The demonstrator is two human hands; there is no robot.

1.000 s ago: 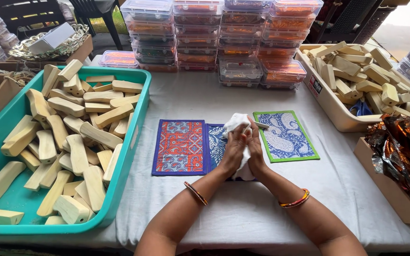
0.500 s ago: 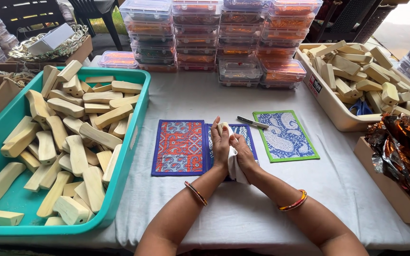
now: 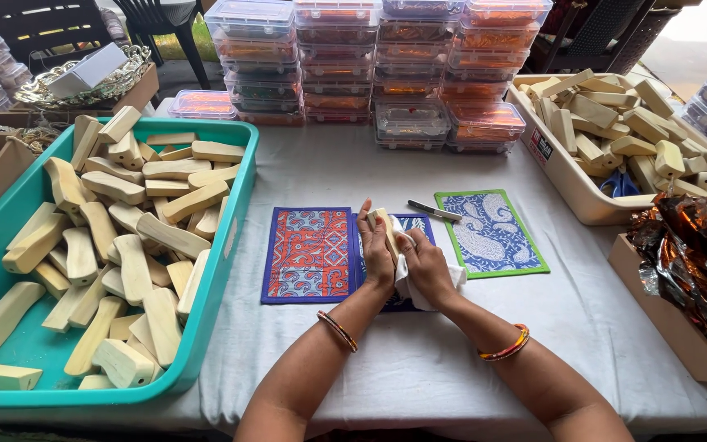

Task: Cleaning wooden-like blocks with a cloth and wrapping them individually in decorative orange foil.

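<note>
My left hand (image 3: 376, 250) grips a pale wooden block (image 3: 386, 228), held upright over the middle blue patterned mat (image 3: 412, 225). Pressed against the block's lower side, my right hand (image 3: 427, 266) clutches a white cloth (image 3: 409, 286). To the left lies an orange and blue patterned mat (image 3: 310, 254), and a blue and white mat with a green border (image 3: 488, 233) lies to the right. A black marker (image 3: 434, 211) rests just beyond my hands.
A teal tub (image 3: 214, 278) full of several wooden blocks fills the left. A beige bin (image 3: 562, 184) of more blocks stands at the right, next to a box of brown foil (image 3: 697, 254). Stacks of clear lidded boxes (image 3: 378, 65) line the back.
The cloth, first bunched over the block between both hands, has slid down into my right hand. The block's top now shows bare in my left hand.
</note>
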